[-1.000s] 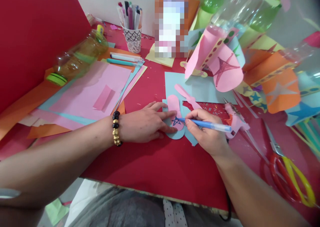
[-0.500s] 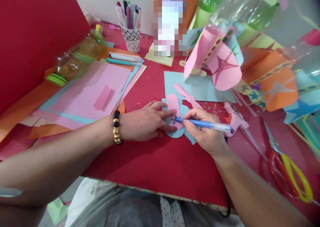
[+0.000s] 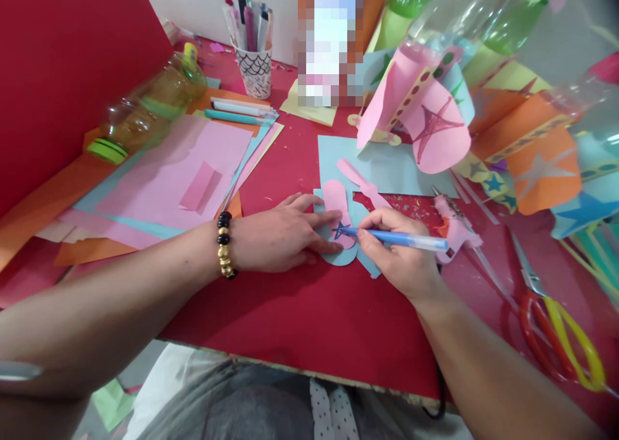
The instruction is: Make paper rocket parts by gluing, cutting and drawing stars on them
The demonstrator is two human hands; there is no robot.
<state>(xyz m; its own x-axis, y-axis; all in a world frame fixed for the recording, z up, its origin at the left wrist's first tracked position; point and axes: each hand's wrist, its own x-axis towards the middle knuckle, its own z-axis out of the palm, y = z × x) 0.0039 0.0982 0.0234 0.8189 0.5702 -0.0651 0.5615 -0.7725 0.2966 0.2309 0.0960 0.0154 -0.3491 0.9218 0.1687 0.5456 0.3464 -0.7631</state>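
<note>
My right hand (image 3: pixel 399 250) pinches a blue marker (image 3: pixel 403 238), its tip at a small blue star drawn on a pink paper strip (image 3: pixel 335 197) with a rounded end. That strip lies over light-blue paper cut-outs (image 3: pixel 345 257). With fingers spread, my left hand (image 3: pixel 285 233) presses the pink and blue pieces down on the red table. Just beyond them, a pink propeller-shaped cut-out (image 3: pixel 360 180) rests partly on a light-blue sheet (image 3: pixel 387 158).
Right of my right hand lie a pink glue gun (image 3: pixel 457 227) and red-yellow scissors (image 3: pixel 546 311). Paper-decorated bottles (image 3: pixel 425 98) crowd the back right. A patterned cup of markers (image 3: pixel 255 72), a clear bottle (image 3: pixel 149 104) and pink sheets (image 3: pixel 169 169) occupy the left side.
The blue star on the pink strip looks more filled with ink, and the marker tip has shifted slightly right. My left hand has stayed in place.
</note>
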